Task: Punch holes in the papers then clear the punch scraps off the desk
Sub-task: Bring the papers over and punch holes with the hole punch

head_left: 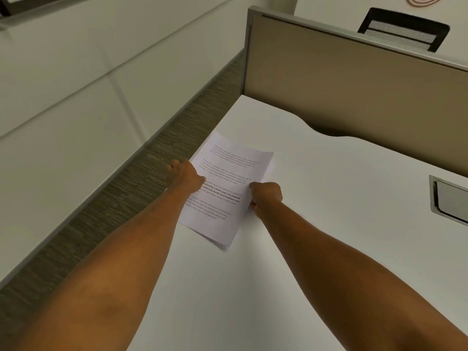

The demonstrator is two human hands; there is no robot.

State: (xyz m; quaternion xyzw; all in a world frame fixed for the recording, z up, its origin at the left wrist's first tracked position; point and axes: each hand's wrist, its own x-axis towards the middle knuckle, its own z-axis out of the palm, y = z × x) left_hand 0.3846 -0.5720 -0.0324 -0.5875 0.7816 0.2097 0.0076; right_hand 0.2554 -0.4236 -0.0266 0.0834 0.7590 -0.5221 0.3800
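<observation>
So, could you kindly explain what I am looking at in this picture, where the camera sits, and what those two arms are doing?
There is no machine here. The single picture comes from a wide-angle camera worn on a person's head, looking forward and down, so the two bare arms reaching in from the bottom are that person's own.

The left hand and the right hand each grip one long side of a thin stack of printed papers, which sits at the left edge of a white desk. Whether the papers are lifted or lying flat is hard to tell.

Behind the desk stands a tan partition, with a black chair back beyond it. A grey cable hatch is set into the desk on the right. No hole punch is in view.
</observation>
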